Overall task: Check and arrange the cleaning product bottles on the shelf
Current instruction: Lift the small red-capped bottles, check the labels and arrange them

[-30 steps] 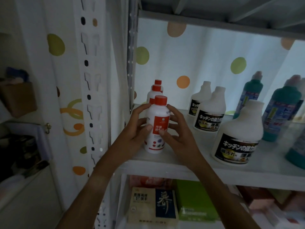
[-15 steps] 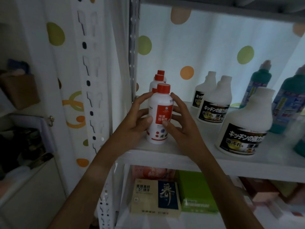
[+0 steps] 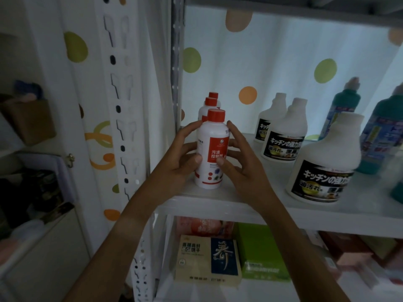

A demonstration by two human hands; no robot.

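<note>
The front red-capped bottle [image 3: 211,152] stands at the shelf [image 3: 218,201] edge between your fingers, left hand [image 3: 178,162] and right hand [image 3: 237,168] curled around it. Beyond your fingertips two matching bottles [image 3: 209,107] queue; rightward, the other rows look unchecked.

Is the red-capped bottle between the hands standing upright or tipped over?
Upright. The red-capped bottle stands on the shelf, cap on top, label facing out, the left hand and right hand gripping its sides.
</note>
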